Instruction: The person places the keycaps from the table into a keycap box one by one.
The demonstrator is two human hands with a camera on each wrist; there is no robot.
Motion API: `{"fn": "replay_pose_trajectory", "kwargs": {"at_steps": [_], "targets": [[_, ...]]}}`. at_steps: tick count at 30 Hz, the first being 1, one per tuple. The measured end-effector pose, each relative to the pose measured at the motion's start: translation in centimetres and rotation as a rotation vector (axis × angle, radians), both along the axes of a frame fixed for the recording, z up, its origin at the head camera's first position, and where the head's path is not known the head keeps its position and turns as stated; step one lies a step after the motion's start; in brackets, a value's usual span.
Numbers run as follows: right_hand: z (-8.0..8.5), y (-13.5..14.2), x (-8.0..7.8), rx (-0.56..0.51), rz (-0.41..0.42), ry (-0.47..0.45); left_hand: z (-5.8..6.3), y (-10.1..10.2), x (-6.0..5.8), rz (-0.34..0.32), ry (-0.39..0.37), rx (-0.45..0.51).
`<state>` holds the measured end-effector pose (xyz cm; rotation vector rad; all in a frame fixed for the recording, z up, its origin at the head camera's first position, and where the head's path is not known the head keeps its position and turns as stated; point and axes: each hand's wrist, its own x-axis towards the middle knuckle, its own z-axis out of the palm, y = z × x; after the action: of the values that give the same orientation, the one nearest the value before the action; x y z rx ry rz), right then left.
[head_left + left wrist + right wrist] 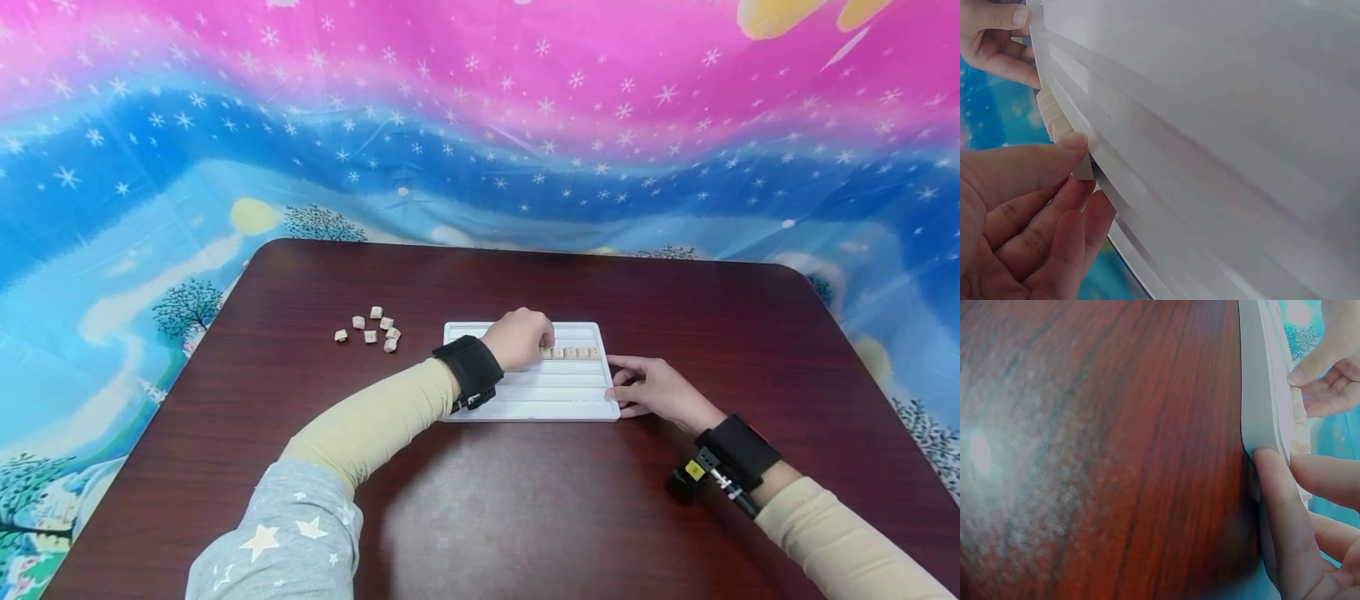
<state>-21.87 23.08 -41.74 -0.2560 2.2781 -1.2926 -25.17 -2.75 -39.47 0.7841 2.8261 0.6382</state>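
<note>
A white ridged tray [555, 408] lies on the table with a row of small cream-coloured tiles [576, 353] standing in one of its upper grooves, toward the right end. My left hand [519, 340] is over the tray at the left end of that row. Between its thumb and fingers it pinches a small tile [1084, 170], seen close up in the left wrist view. My right hand [660, 393] holds the tray's right edge, its thumb on the rim and its other fingers along the outer side. Part of the tray's left side is hidden under my left forearm.
Left of the tray, several loose cream tiles [371, 337] lie scattered on the dark reddish-brown table [480, 517]. Behind the table hangs a pink and blue cloth [450, 167] with snowflakes and trees. Black bands with cameras are strapped round both wrists.
</note>
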Motion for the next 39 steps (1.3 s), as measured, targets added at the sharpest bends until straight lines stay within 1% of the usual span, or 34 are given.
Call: {"fn": "replay_pose_trajectory", "kwargs": {"at_steps": [5, 16, 24, 29, 34, 39], "targets": [[0.0, 0.0, 0.0, 0.003, -0.006, -0.003, -0.1, 0.0, 0.0, 0.004, -0.005, 0.005], [0.1, -0.1, 0.0, 0.005, -0.003, -0.005, -0.2, -0.2, 0.0, -0.007, 0.010, 0.016], [0.1, 0.0, 0.1, 0.001, 0.010, -0.001, 0.3, -0.7, 0.2, -0.004, -0.036, 0.035], [0.1, -0.1, 0.1, 0.011, 0.012, 0.001, 0.5, -1.6, 0.5, -0.001, -0.041, 0.051], [0.2, -0.2, 0.2, 0.018, 0.010, -0.002, 0.6, -2.9, 0.7, -0.007, -0.010, 0.079], [0.4, -0.4, 0.2, 0.027, 0.007, 0.000, 0.8, -4.7, 0.6, -0.023, 0.023, 0.113]]}}
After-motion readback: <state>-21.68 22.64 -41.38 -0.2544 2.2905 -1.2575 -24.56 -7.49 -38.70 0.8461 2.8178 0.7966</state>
